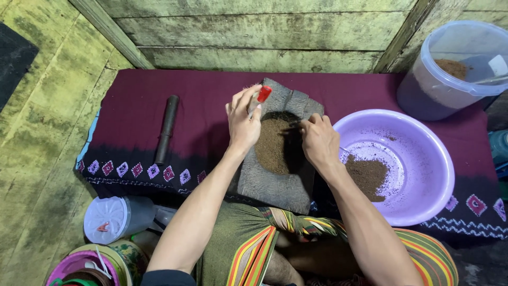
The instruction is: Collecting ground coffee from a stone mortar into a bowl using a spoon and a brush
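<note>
A grey stone slab (275, 182) lies on a maroon patterned cloth (201, 100) in front of my knees, with a heap of brown powder (272, 145) on it. My left hand (242, 119) hovers over the slab's far left and holds a small item with a red tip (263, 94) between its fingers. My right hand (319, 140) is at the powder's right edge, fingers pinched on a thin utensil whose shape is mostly hidden. To the right sits a purple plastic basin (418, 153) holding more brown powder (368, 177).
A dark cylindrical stone roller (166, 128) lies on the cloth to the left. A clear tub (450, 69) with powder and a scoop stands at the back right. A lidded white jar (114, 218) and round containers (90, 265) sit at the lower left. A wooden plank wall (254, 32) rises behind.
</note>
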